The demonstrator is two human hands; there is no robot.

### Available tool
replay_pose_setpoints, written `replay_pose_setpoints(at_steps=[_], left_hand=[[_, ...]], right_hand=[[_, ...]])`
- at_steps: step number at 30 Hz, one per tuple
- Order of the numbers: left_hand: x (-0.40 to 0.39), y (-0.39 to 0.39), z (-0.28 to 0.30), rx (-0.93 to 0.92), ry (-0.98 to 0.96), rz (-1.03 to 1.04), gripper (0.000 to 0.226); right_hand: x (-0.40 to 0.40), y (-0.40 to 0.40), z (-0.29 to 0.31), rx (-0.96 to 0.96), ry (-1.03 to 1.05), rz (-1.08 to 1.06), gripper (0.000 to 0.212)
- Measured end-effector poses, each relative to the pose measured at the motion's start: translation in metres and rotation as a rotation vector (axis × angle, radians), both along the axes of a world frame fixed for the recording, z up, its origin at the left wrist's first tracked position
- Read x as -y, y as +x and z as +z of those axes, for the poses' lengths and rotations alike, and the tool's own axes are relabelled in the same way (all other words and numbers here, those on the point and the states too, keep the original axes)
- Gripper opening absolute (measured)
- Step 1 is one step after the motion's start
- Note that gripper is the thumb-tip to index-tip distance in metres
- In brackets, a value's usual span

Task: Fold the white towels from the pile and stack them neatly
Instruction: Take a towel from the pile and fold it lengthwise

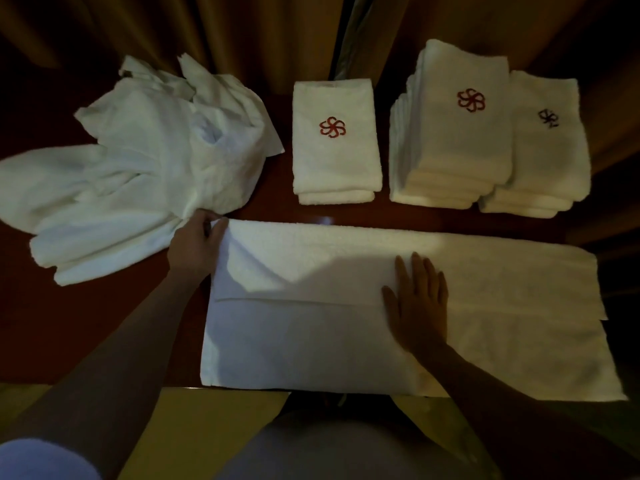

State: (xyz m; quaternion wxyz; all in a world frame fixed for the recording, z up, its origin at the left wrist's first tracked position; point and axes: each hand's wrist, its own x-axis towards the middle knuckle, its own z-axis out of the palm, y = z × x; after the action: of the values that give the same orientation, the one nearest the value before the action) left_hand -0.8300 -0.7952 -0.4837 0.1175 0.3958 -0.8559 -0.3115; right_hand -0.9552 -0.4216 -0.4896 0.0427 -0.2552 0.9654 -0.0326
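A white towel (311,327) lies spread lengthwise across the near half of the dark red table (104,323), folded over along its length. My left hand (195,245) pinches its far left corner. My right hand (417,303) presses flat on the towel's middle with straight fingers. A heap of unfolded white towels (138,168) sits at the far left, touching the corner I hold. Three stacks of folded towels stand at the back: a low one with a red emblem (334,147), a tall one with a red emblem (460,133), and a lower one with a dark emblem (550,150).
Brown curtains (242,36) hang right behind the table. The table's near edge runs just under the spread towel, with a yellowish floor (207,427) below. The towel's right end reaches close to the table's right side.
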Motion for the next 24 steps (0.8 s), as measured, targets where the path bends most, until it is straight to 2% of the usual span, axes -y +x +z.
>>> replay_pose_setpoints(at_steps=[4,7,11,17,20,22,24], left_hand=[[-0.003,-0.004,0.004,0.082,-0.082,-0.019,0.031],[-0.024,-0.006,0.014,0.109,-0.187,0.073,0.034],[-0.072,0.000,0.011,0.125,-0.361,0.043,0.047],[-0.081,-0.001,-0.003,0.187,-0.320,-0.015,0.047],[-0.074,-0.002,0.000,0.166,-0.265,0.009,0.044],[-0.073,0.000,0.001,0.181,-0.295,0.014,0.042],[-0.072,0.001,0.002,0.212,-0.347,-0.002,0.042]], right_hand=[[0.001,-0.002,0.000,-0.008,0.025,0.003,0.066],[0.003,-0.002,0.002,-0.004,0.030,-0.018,0.068],[0.019,-0.001,0.013,-0.010,-0.071,0.031,0.067],[0.089,0.015,0.022,0.022,-0.098,0.362,0.059],[0.117,0.022,0.015,-0.017,-0.219,0.403,0.049],[0.136,0.023,0.013,-0.082,-0.281,0.420,0.041],[0.152,0.021,0.014,-0.051,-0.221,0.407,0.038]])
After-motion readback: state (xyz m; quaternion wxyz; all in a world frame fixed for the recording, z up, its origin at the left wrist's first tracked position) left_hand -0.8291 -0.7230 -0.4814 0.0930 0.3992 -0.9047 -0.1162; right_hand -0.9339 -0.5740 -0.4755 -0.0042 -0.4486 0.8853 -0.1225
